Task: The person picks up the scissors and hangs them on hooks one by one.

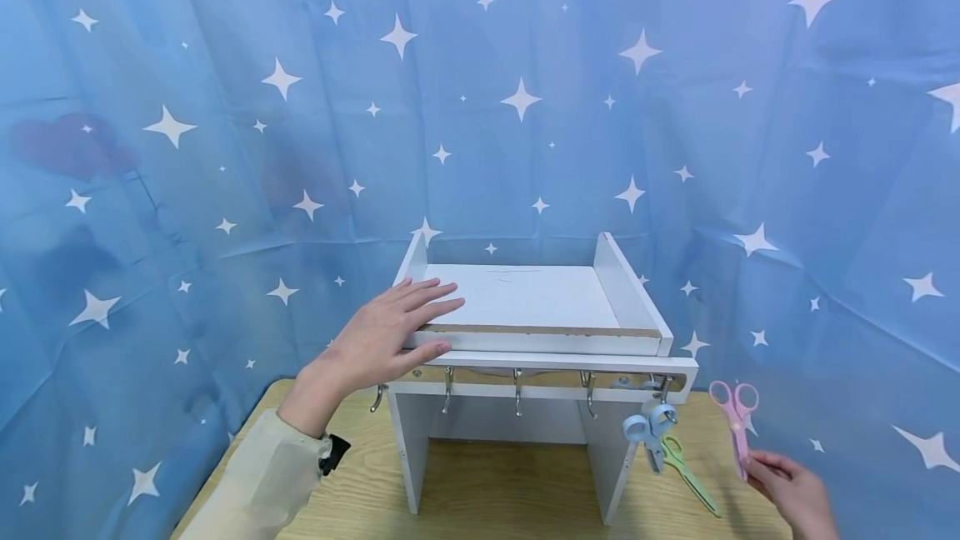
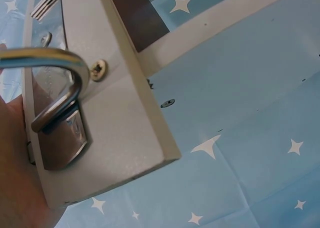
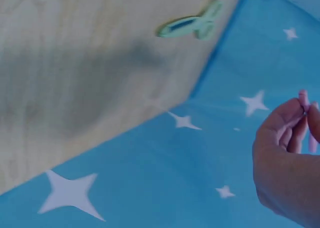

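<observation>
My left hand [image 1: 382, 336] rests with extended fingers on the front left corner of a small white shelf [image 1: 540, 344], above its hook rail [image 1: 480, 392]. In the left wrist view a metal hook [image 2: 60, 58] looms close to the camera. Pink scissors [image 1: 737, 427] stand upright in my right hand [image 1: 795, 497], handle loops up, pinched near the blade end. To their left, blue scissors [image 1: 651, 444] hang at the rightmost hook. Green scissors [image 1: 690, 477] lie on the table behind and below them; the right wrist view shows the green scissors [image 3: 192, 25] near the table edge.
The shelf stands on a wood-patterned table [image 1: 495, 490]. Several hooks along the rail stick out toward me, among them a middle hook [image 1: 517, 394]. A blue curtain [image 1: 480, 107] with white stars surrounds the table's back and sides.
</observation>
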`<state>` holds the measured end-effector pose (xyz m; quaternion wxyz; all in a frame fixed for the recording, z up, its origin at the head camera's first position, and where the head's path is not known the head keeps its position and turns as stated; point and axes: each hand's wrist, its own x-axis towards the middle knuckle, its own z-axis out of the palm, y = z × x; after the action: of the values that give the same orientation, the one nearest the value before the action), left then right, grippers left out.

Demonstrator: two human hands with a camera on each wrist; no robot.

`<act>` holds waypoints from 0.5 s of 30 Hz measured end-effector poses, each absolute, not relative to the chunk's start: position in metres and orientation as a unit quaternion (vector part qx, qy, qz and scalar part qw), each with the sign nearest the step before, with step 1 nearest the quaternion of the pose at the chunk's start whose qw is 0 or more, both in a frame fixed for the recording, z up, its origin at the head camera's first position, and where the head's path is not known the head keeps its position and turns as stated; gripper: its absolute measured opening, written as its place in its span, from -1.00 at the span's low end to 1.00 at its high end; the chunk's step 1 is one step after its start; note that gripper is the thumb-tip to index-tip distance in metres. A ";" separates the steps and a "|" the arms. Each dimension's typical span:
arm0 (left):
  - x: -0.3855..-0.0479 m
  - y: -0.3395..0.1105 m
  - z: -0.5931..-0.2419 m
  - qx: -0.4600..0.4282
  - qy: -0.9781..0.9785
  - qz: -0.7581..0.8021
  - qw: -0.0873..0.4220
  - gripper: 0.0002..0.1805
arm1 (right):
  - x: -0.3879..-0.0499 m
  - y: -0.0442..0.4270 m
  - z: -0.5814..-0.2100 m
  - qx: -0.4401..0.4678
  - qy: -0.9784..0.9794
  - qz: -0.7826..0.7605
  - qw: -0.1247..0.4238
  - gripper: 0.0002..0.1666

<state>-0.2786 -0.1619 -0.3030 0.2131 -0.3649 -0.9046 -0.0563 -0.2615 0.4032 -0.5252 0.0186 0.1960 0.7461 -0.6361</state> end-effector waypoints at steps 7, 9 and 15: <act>-0.279 -0.162 -0.303 -0.367 -0.903 -0.055 0.216 -0.36 | -0.249 0.384 -0.489 0.198 0.750 -0.630 -0.010 -0.81; -0.279 -0.162 -0.304 -0.366 -0.903 -0.056 0.216 -0.36 | -0.244 0.378 -0.479 0.196 0.759 -0.620 -0.020 -0.83; -0.279 -0.162 -0.304 -0.365 -0.904 -0.056 0.214 -0.35 | -0.228 0.365 -0.455 0.154 0.758 -0.631 -0.065 -0.89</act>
<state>-0.2793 -0.1618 -0.3036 0.2139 -0.3651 -0.9043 -0.0564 -0.2282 0.3646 -0.4547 -0.0648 0.1536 0.7580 -0.6307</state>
